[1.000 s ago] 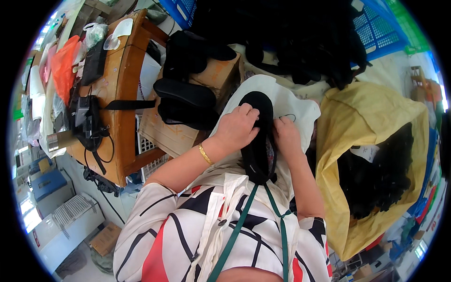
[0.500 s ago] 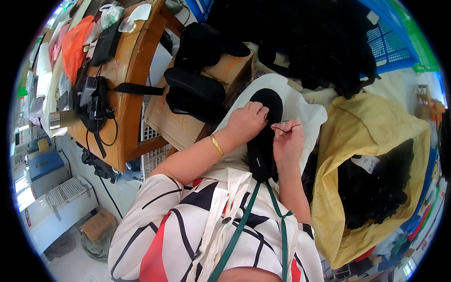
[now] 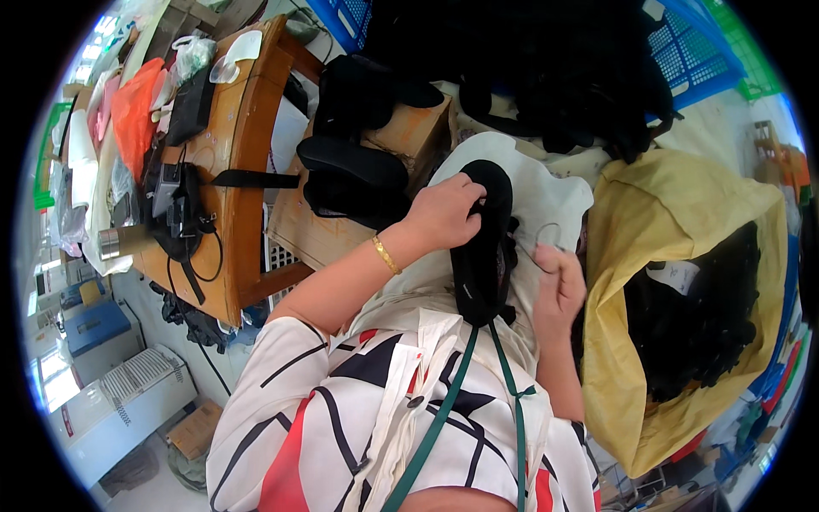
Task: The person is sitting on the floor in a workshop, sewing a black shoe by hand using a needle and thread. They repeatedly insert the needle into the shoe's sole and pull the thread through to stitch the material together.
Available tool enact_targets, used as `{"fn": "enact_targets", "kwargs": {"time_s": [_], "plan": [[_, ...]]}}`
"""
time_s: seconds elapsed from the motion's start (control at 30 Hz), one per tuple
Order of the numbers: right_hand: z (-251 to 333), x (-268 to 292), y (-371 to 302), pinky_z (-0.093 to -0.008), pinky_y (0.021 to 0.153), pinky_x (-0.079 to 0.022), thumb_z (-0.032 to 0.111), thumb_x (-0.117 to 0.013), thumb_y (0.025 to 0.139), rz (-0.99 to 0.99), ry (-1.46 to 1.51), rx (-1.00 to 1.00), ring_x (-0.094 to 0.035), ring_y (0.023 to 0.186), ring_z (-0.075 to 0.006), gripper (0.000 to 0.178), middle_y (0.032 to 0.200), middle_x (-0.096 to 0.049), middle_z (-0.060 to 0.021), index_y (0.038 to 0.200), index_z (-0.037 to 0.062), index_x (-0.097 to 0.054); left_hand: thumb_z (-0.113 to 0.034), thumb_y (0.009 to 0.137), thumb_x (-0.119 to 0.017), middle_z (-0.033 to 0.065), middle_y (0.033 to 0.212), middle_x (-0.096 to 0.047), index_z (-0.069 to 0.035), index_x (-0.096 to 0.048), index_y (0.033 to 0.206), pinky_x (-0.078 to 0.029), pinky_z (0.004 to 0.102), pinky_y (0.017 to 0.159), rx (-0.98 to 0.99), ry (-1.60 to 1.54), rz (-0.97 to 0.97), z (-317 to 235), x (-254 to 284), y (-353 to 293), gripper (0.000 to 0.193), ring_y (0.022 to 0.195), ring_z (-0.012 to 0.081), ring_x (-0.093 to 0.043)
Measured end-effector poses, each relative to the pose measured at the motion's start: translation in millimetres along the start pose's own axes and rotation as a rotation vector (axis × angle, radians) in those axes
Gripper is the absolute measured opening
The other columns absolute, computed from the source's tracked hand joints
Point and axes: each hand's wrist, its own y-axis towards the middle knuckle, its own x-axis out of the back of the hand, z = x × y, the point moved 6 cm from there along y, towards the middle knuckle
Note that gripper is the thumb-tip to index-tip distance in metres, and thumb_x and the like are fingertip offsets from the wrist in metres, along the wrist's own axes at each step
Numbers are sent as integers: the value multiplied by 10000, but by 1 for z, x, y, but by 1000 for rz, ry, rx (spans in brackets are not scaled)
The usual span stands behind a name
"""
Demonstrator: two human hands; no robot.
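A black cloth shoe [image 3: 479, 277] lies lengthwise on the white cloth [image 3: 559, 192] over my lap, its rounded end pointing away from me. My left hand [image 3: 442, 213], with a gold bracelet at the wrist, grips the shoe's left side near that far end, fingers curled over its edge. To the right of the shoe and apart from it, my right hand [image 3: 560, 286] is closed in a pinch. From its fingertips stands a thin dark curved strand [image 3: 551, 226], looking like thread; whether a needle is there is too small to tell.
Black shoes [image 3: 354, 166] rest on cardboard boxes [image 3: 409, 128] at the left, beside a wooden table [image 3: 243, 128]. Behind is a heap of black shoes [image 3: 529, 68] near a blue basket [image 3: 695, 55]. A yellow sack [image 3: 631, 427] of black pieces stands at my right.
My right hand has moved away from the shoe, right and toward me, with the thin strand. My left hand has shifted slightly left and stays on the shoe.
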Motion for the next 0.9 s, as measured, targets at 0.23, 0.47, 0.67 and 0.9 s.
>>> {"fn": "enact_targets", "kwargs": {"time_s": [0.23, 0.47, 0.67, 0.9], "plan": [[-81, 107, -65, -260, 636, -457, 79, -594, 938, 142, -276, -525, -548, 674, -117, 105, 746, -595, -47, 879, 2, -634, -370, 793, -743, 66, 788, -596, -70, -628, 849, -517, 367, 618, 126, 197, 39, -13, 1, 15, 326, 724, 274, -632], [-75, 63, -18, -245, 786, -495, 48, -569, 966, -27, 250, -505, -637, 824, -120, 167, 875, -690, -86, 1113, -32, -566, -357, 799, -733, 111, 796, -618, -39, -645, 852, -517, 383, 630, 136, 99, 0, -12, 2, 26, 334, 726, 305, -634], [-62, -41, 17, -271, 583, -479, 128, -591, 949, 319, 225, -669, -613, 637, -111, 106, 706, -644, -53, 1012, 47, -617, -267, 797, -727, 139, 749, -658, 29, -675, 968, -520, 328, 623, 424, -278, 31, 22, -3, 8, 345, 645, 243, -641], [-76, -74, 23, -389, 600, -475, 100, -578, 879, 415, -82, -393, -617, 626, -307, 113, 719, -624, -165, 975, 41, -586, -205, 835, -719, 56, 648, -629, 77, -663, 942, -491, 256, 523, 661, -636, 2, 33, -13, -6, 306, 541, 86, -598]]}}
